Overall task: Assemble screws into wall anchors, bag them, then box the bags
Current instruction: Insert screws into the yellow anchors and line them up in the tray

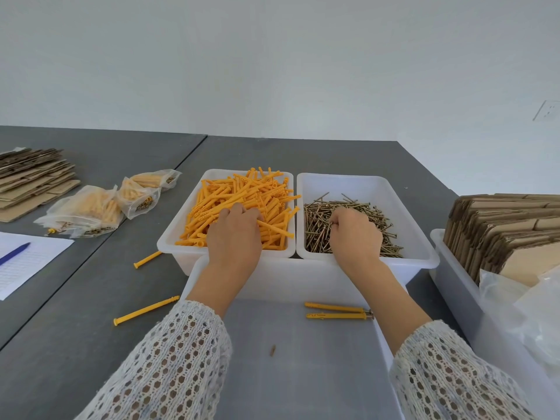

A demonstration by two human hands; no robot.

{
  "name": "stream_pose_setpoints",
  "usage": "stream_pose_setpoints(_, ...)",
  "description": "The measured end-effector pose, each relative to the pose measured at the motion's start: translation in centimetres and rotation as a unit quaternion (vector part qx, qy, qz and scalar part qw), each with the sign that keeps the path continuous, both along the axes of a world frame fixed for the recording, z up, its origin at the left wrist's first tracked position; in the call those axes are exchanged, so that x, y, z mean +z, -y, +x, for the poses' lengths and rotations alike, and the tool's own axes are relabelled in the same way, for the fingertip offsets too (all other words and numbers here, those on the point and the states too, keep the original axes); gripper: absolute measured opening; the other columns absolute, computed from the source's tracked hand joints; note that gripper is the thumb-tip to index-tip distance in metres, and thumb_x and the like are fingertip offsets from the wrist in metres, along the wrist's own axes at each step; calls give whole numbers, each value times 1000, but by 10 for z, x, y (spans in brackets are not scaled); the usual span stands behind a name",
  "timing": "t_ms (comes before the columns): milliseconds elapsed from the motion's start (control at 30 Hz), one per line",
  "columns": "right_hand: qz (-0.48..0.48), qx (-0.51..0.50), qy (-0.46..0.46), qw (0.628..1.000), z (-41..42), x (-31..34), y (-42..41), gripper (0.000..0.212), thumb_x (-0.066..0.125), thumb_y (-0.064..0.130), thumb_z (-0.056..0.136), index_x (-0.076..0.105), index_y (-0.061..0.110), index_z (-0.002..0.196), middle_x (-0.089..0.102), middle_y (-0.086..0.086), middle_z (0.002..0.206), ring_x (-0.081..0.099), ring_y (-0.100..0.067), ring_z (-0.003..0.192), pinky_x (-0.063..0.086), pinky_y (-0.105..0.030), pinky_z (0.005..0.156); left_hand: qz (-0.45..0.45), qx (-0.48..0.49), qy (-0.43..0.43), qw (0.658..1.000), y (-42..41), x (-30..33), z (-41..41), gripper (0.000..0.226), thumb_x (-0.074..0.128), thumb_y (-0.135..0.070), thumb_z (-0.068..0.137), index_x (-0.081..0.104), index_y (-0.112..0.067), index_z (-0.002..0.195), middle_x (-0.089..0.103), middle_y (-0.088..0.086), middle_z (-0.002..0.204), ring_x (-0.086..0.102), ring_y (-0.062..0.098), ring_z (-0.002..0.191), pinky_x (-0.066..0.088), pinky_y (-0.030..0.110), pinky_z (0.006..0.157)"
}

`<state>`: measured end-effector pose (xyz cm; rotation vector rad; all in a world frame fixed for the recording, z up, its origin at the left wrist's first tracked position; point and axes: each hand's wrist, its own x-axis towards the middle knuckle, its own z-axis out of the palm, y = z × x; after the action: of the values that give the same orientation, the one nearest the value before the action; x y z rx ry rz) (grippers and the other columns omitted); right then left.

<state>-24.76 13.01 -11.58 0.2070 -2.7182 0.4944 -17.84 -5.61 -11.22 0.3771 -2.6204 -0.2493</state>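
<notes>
Left hand down in the anchor bin, fingers curled into the pile of orange wall anchors; whether one is actually pinched, cannot tell. Right hand in the screw bin, fingers curled over the screws, thumb and forefinger seemingly nipping one at the hand's 11 o'clock; grip not certain

Handling, as judged: anchors light, stiff plastic, ribbed, easy to take mid-shaft; they interlock, so one lifted may drag neighbours over the rim. Screws small, hard, sharp-tipped, tangled; best taken near the head, point away from the fingertips

Outward: near tray under both forearms, holding two finished anchor-and-screw pairs at 3 o'clock of its floor, one stray bit at 6. Two loose anchors on the grey table at 9 o'clock of the tray

Filled bags at 10 o'clock, flat cardboard beyond them. Paper and pen at 9. Crate of folded boxes and empty bags at 3 o'clock, close beside the right forearm

Room: bins touch side by side, tray butts against them; open table lies only to the left
</notes>
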Motion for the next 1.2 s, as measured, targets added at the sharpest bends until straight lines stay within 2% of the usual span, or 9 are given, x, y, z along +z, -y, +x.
stream_pose_setpoints(167,-23,-3,-67,997,4,5,1,14,43,6,97,55,13,98,57,-2,84,52,-22,65,28,-27,50,-19,-10,12,1000,-6,3,2,27,40,-29,105,63,-26,120,57,-2,111,50,20,107,40,30,64)
stream_pose_setpoints(233,-38,4,-88,995,5,6,2,12,43,9,99,54,13,101,55,0,83,52,-22,64,32,-28,50,-15,-14,18,1000,-7,4,2,27,39,-32,106,62,-24,116,56,-3,108,51,19,105,41,30,64)
stream_pose_setpoints(333,-78,34,-113,990,7,6,5,6,46,12,100,53,13,100,56,0,82,53,-21,65,34,-30,50,5,-14,18,1000,-8,6,4,26,39,-34,106,60,-21,98,51,-3,94,51,20,94,40,32,60)
stream_pose_setpoints(467,-226,95,-99,964,8,7,9,4,46,10,101,48,10,98,59,-7,76,55,-26,62,46,-43,55,33,-50,2,998,-9,7,4,28,36,-35,107,47,-21,86,49,-4,84,49,18,82,36,31,58)
stream_pose_setpoints(533,-342,105,-68,931,10,10,11,6,41,7,102,45,10,100,62,-12,78,60,-29,64,52,-45,61,59,-108,-3,992,-10,7,4,29,36,-35,107,41,-22,82,43,-8,76,44,17,76,32,31,57)
stream_pose_setpoints(633,-507,97,-42,855,9,15,12,10,32,7,105,40,13,103,67,-16,81,66,-26,62,57,-31,56,64,-180,3,982,-11,7,5,32,32,-37,107,41,-22,81,41,-9,72,42,17,74,35,35,58)
stream_pose_setpoints(867,-693,62,-39,717,3,23,0,16,20,16,108,34,17,100,69,-22,78,70,-32,60,56,-30,55,48,-206,19,977,-11,5,4,40,27,-43,107,47,-18,83,43,-8,70,43,17,71,40,37,60)
stream_pose_setpoints(1033,-743,71,1,665,3,24,-2,20,20,13,107,34,19,94,69,-20,74,69,-30,58,55,-29,54,47,-207,29,977,-10,3,3,38,28,-42,106,41,-22,77,41,-8,68,38,15,68,33,33,54)
stream_pose_setpoints(1200,-750,85,24,656,2,24,-1,20,21,15,108,35,18,95,70,-16,68,68,-28,56,55,-28,53,51,-221,36,973,-10,1,1,40,32,-39,107,28,-31,69,37,-9,65,32,6,60,24,31,50)
